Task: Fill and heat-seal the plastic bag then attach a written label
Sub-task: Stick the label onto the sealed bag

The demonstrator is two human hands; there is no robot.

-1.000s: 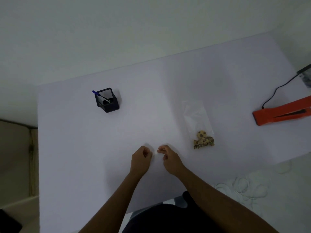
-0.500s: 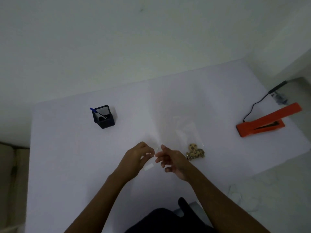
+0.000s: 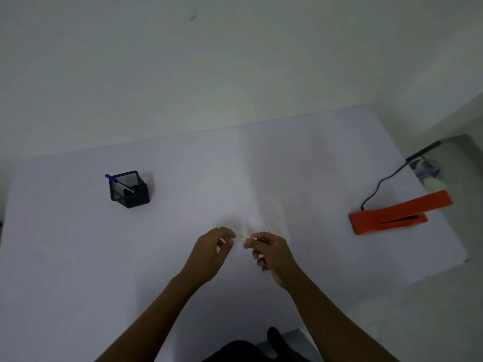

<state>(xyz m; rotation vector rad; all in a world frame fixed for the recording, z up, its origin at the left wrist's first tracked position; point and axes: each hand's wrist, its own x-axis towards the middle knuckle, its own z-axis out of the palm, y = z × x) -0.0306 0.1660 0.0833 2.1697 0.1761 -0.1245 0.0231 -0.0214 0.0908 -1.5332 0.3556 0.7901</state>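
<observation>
My left hand [image 3: 213,250] and my right hand [image 3: 270,253] meet above the middle of the white table [image 3: 78,257], fingertips pinched on a small white label [image 3: 243,238] held between them. The clear plastic bag [image 3: 271,214] lies flat on the table just beyond my right hand; its lower end with the contents is hidden behind that hand. An orange heat sealer [image 3: 392,214] with its arm raised sits at the right side of the table.
A black pen holder [image 3: 130,190] with a blue pen [image 3: 119,182] stands at the back left. The sealer's black cord [image 3: 384,180] runs off the table's right edge. A white wall rises behind the table.
The view has tilted up, so everything sits lower in frame. My hands have lifted the label off the table and drawn closer together; my right hand now covers the bag's filled end.
</observation>
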